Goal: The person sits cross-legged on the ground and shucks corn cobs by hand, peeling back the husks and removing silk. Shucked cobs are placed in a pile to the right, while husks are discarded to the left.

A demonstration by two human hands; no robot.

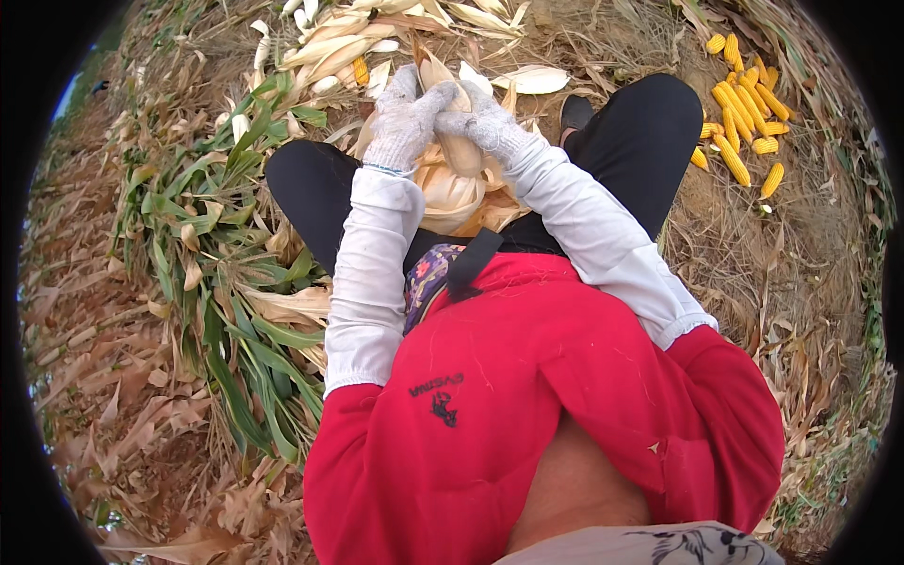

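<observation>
Both of my hands wear pale knitted work gloves and grip one ear of corn in its dry, tan husk (pixel 460 152). My left hand (pixel 406 121) holds it from the left, and my right hand (pixel 489 126) from the right, with the thumbs close together across it. The husk's pointed tip sticks up past my fingers. Whatever kernels are inside stay hidden by the leaves. Loose peeled husks (pixel 452 198) lie between my legs, just below the ear.
Husked yellow cobs (pixel 745 106) lie heaped on the ground at the right. Unhusked ears and pale husks (pixel 339 42) are piled ahead, with one partly bared yellow cob (pixel 361 70) among them. Cut green corn stalks (pixel 233 205) spread along my left side. My bent knees (pixel 639 134) flank the hands.
</observation>
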